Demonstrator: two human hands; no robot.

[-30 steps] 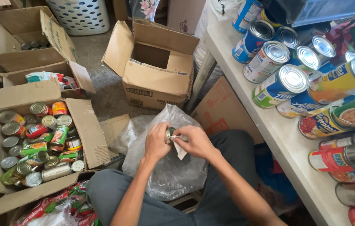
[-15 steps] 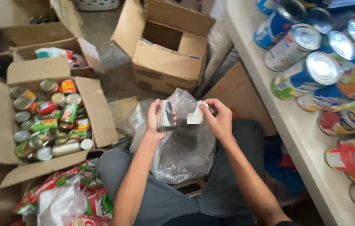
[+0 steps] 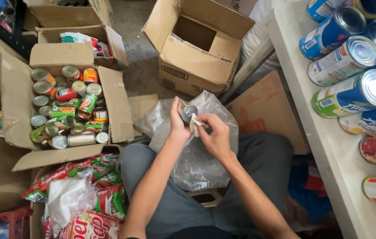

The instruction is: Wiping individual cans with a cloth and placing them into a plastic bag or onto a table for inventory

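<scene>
At frame centre, above a clear crinkled plastic bag (image 3: 196, 163), the left hand (image 3: 178, 126) clamps a small grey metal can (image 3: 189, 112). The right hand (image 3: 214, 137) pinches a pale scrap of cloth or paper (image 3: 195, 127) against it. Rigid, smooth and likely slippery, the can is best gripped round its sides.

A: What's hidden at the small can (image 3: 189, 112)?
B: Most of it is covered by the left hand (image 3: 178, 125); only the top rim is seen. Label can't be read.

A: And the pale scrap (image 3: 195, 127)?
B: Pinched in the right hand's (image 3: 216, 136) grip, partly covered by fingers; material can't be told.

A: Edges?
B: Cans on the surface (image 3: 325, 146) are cut off at right & top. Lower cans in the box of cans (image 3: 112, 102) are buried under others. Packets (image 3: 92, 223) are clipped at bottom. Contents of the clear bag (image 3: 196, 163) can't be made out.
</scene>
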